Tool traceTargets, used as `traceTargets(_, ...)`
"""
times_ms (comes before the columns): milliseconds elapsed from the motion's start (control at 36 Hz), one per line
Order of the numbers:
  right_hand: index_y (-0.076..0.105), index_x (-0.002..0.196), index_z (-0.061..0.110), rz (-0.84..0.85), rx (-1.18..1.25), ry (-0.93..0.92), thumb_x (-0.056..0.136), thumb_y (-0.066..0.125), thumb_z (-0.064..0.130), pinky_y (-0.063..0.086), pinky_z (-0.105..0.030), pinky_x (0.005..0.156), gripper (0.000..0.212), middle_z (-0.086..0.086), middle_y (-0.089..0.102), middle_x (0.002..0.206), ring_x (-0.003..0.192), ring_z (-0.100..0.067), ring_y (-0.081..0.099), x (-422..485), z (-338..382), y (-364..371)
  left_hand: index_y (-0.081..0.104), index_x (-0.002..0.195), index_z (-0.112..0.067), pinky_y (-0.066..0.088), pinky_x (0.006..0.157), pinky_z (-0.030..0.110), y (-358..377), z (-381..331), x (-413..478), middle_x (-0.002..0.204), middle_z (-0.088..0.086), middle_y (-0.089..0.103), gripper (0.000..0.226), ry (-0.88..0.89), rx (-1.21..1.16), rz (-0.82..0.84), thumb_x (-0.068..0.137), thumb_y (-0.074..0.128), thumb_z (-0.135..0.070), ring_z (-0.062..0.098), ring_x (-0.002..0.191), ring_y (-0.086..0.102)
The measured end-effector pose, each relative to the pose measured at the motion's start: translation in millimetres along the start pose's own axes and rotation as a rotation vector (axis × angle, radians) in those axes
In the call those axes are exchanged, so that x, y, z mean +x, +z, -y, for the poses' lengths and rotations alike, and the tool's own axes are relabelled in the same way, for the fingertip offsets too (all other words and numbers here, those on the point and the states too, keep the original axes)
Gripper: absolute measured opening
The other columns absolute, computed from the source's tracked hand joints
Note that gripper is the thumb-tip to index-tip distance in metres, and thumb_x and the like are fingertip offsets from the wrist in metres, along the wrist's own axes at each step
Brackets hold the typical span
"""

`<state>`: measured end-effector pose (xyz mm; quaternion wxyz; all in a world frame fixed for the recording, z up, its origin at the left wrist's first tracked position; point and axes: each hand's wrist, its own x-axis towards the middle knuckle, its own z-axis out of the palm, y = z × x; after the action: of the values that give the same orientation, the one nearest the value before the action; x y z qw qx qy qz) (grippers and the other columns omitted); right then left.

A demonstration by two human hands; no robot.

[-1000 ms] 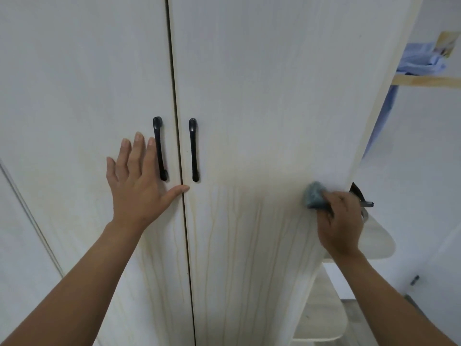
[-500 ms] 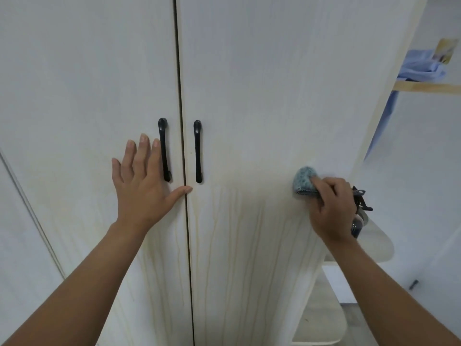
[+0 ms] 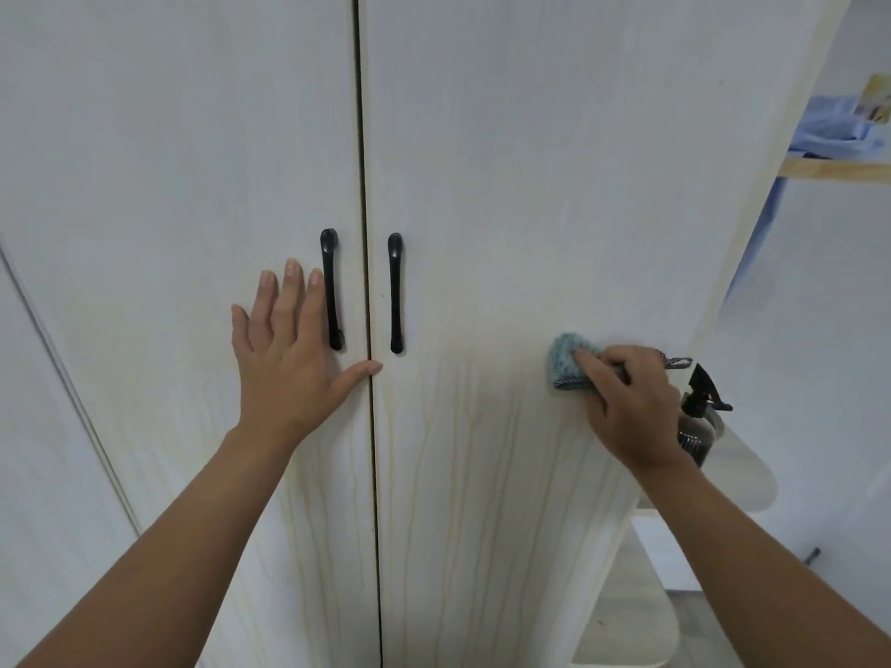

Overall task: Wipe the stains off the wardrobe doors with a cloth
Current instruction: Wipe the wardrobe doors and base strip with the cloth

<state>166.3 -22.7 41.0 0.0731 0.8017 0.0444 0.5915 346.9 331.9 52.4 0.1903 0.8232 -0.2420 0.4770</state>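
The person stands close to the wardrobe with both arms stretched forward. The left hand [image 3: 284, 359] lies flat on the left door [image 3: 168, 161]. Its fingers are straight, close together and pointing up, just beside the black handle [image 3: 330, 289]. The thumb is spread to the right and its tip reaches the dark gap between the doors. This hand holds nothing.

The right hand [image 3: 631, 402] is on the right door [image 3: 530, 161], well apart from the left one. Its back is turned away from the door and its fingers are curled around a blue-grey cloth [image 3: 566, 359]. The cloth is pressed against the door, and its bunched end sticks out to the left of the fingers. Yellowish drip stains [image 3: 458, 474] run down both doors below the hands. Behind the right hand, a dark spray bottle [image 3: 699, 421] stands on a rounded side shelf [image 3: 737, 470].
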Motion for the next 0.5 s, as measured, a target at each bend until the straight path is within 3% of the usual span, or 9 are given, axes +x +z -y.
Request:
traceTargets(56, 0.074, 0.114, 0.006, -0.042, 0.002, 0.035, 0.096, 0.052, 0.004, 0.05, -0.038, 0.063, 0.028, -0.015, 0.062, 0.09, 0.081, -0.035, 0.059, 11.1, -7.9, -6.0, 0.013, 0.165, -0.015, 0.014, 0.121, 0.068, 0.7, -0.5, -0.5, 0.172, 0.012, 0.011, 0.117, 0.002, 0.007, 0.0, 0.079, 0.045, -0.089, 0.034, 0.159, 0.007)
traceTargets(111, 0.073, 0.114, 0.004, -0.18, 0.028, 0.279, 0.083, 0.059, -0.007, 0.048, -0.034, 0.071, 0.035, -0.016, 0.06, 0.093, 0.085, -0.034, 0.059, 29.6, -9.9, -11.5, 0.014, 0.165, -0.015, 0.013, 0.121, 0.068, 2.2, -1.4, -0.7, 0.172, 0.012, 0.011, 0.117, 0.003, 0.0, 0.0, 0.079, 0.045, -0.089, 0.034, 0.159, 0.007)
traceTargets(222, 0.07, 0.118, 0.005, -0.483, 0.259, 0.799, 0.09, 0.057, 0.009, 0.045, -0.017, 0.085, 0.031, 0.003, 0.062, 0.103, 0.095, -0.006, 0.059, 65.1, 1.3, -17.6, 0.014, 0.165, -0.015, 0.012, 0.122, 0.068, 3.0, -1.3, -0.5, 0.172, 0.012, 0.011, 0.117, -0.001, -0.016, -0.003, 0.079, 0.045, -0.089, 0.035, 0.159, 0.006)
traceTargets(250, 0.069, 0.119, 0.006, -0.542, 0.291, 0.865, 0.09, 0.057, 0.01, 0.045, -0.015, 0.086, 0.032, 0.001, 0.063, 0.106, 0.096, -0.001, 0.058, 70.8, 5.2, -16.3, 0.013, 0.165, -0.015, 0.011, 0.122, 0.067, 2.3, -1.1, -0.6, 0.172, 0.012, 0.011, 0.118, -0.003, -0.018, -0.001, 0.079, 0.045, -0.089, 0.034, 0.159, 0.005)
traceTargets(306, 0.069, 0.12, 0.004, -0.604, 0.314, 0.928, 0.089, 0.056, 0.012, 0.046, -0.015, 0.088, 0.035, -0.012, 0.064, 0.111, 0.099, -0.007, 0.059, 75.1, 14.2, -10.5, 0.012, 0.165, -0.016, 0.01, 0.123, 0.067, 1.6, -1.4, -0.8, 0.172, 0.012, 0.01, 0.118, -0.006, -0.019, 0.01, 0.079, 0.043, -0.09, 0.034, 0.159, 0.004)
traceTargets(389, 0.071, 0.117, 0.004, -0.512, 0.256, 0.826, 0.084, 0.056, 0.005, 0.046, -0.019, 0.081, 0.036, -0.018, 0.061, 0.104, 0.094, -0.018, 0.058, 63.1, 34.2, 5.6, 0.01, 0.165, -0.016, 0.01, 0.123, 0.066, 0.1, -0.8, -0.7, 0.173, 0.011, 0.008, 0.118, -0.005, -0.009, 0.013, 0.079, 0.041, -0.091, 0.033, 0.16, 0.003)
traceTargets(500, 0.073, 0.111, 0.006, -0.201, 0.043, 0.307, 0.072, 0.059, -0.011, 0.045, -0.032, 0.065, 0.045, -0.014, 0.057, 0.091, 0.082, -0.032, 0.057, 25.3, 31.0, 14.5, 0.011, 0.165, -0.016, 0.013, 0.122, 0.067, 0.3, 0.2, -0.7, 0.173, 0.011, 0.01, 0.118, -0.002, 0.0, 0.004, 0.079, 0.043, -0.09, 0.033, 0.159, 0.005)
